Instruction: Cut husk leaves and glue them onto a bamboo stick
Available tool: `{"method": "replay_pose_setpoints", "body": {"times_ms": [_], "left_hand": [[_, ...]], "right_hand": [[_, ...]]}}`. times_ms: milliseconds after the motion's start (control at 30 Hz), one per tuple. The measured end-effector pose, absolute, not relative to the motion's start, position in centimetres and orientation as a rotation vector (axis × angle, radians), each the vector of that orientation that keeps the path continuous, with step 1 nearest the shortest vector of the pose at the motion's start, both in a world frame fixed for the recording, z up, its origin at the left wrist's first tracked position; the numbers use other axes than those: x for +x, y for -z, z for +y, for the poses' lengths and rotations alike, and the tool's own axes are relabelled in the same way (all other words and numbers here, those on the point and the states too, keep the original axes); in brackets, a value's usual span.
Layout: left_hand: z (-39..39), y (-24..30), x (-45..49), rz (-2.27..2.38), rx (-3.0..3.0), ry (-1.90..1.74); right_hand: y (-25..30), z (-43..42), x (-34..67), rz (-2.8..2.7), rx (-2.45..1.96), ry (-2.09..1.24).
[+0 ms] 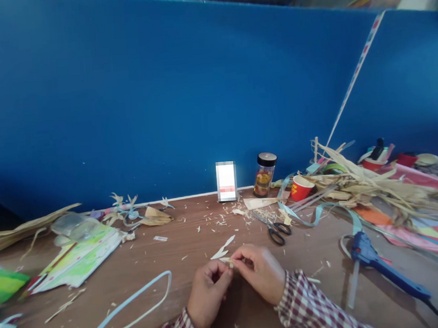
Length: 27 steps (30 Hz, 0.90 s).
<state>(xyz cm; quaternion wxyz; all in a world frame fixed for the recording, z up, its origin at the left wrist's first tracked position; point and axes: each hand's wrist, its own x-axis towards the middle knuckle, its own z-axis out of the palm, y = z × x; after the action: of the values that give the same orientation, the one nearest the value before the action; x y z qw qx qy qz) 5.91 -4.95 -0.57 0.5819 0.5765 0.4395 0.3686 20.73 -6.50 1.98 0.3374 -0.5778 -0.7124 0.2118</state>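
Observation:
Above the front middle of the brown table, my left hand [209, 293] and my right hand [263, 272] meet at the fingertips. Both are closed in a pinch on a small pale strip of dried husk [225, 259], partly hidden by the fingers. Just beyond them lie cut pale husk pieces [222, 249]. Black-handled scissors [278, 232] rest farther off to the right, among scattered husk trimmings. A bent, light-blue wrapped wire [131, 305] lies left of my left hand.
A blue glue gun [387, 264] lies at the right, near a heap of dried husks [374, 183]. A lidded jar [265, 175] and a red paper cup [300, 188] stand at the back. A painted sheet [83, 256] is on the left. The blue partition [177, 97] closes off the rear.

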Motion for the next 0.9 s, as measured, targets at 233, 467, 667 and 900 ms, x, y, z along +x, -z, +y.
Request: {"method": "replay_pose_setpoints", "body": {"times_ms": [233,467,667,900], "left_hand": [[-3.6,-0.8,4.0,1.307,1.734,-0.888],[-1.6,-0.2,2.5,1.632,2.244,-0.650],[-1.8,0.3,3.1,1.635,2.326,-0.596],[-1.9,0.3,3.2,1.664,2.348,-0.571]], "right_hand": [[-1.7,-5.0,23.6,-1.831,-1.721,-0.143],[-1.4,-5.6,22.6,-1.921,-1.646,-0.197],[-1.0,-5.6,22.7,-1.937,-1.663,-0.212],[-0.9,-5.5,22.7,-1.951,-1.657,-0.228]]}}
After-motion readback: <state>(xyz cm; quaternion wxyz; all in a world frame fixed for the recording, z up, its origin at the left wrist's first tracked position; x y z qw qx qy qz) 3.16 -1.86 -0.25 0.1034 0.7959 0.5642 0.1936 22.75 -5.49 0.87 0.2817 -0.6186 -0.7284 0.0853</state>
